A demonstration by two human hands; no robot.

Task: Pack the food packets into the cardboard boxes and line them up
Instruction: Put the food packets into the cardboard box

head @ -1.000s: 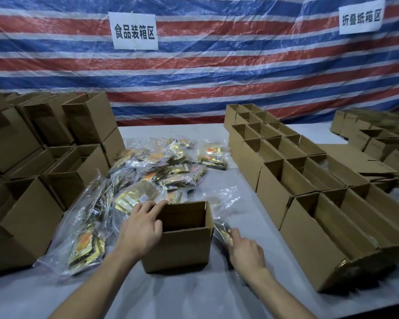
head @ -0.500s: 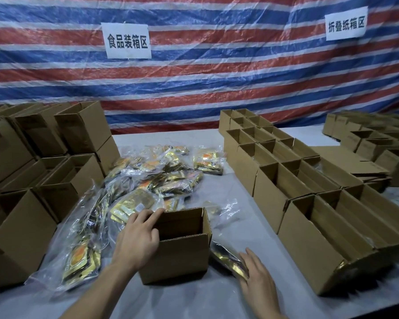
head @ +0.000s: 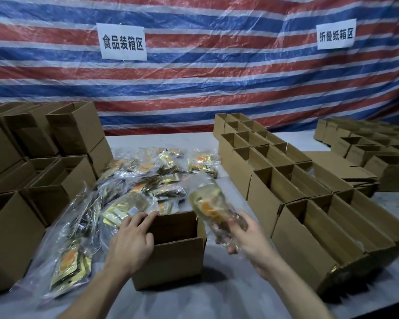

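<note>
A striped tarp point(head: 194, 88) is hanging across the back, carrying two paper signs. Below it a pale table point(head: 217, 291) is stretching across the view. Stacks of empty boxes point(head: 74, 127) are standing along the person's left, and a row of open boxes point(head: 297, 203) is running away along the right, with more boxes lying beyond. A loose heap of food packets point(head: 143, 180) in clear wrap is lying mid-table, just behind one open box point(head: 171, 256) standing close in front of the person.

The left hand point(head: 131, 242) is resting on that box's left rim, its fingers point(head: 145, 218) spread and draped over the far left corner, steadying the box rather than gripping anything. The right hand point(head: 247, 240) is holding one packet point(head: 207, 203), its fingers curled closed around the packet's lower end.

The packet is hanging in the air just right of the box's right wall and above its rim, not yet inside. Its long axis is slanting up and leftward from the hand, so the free end is already leaning over the opening. The right hand is the nearer one, and the coming move probably calls for a short shift left and down, tipping the packet in.

The packet is looking blurred, crinkly and transparent, showing an orange and gold print within; it seems soft and likely to flex.
</note>
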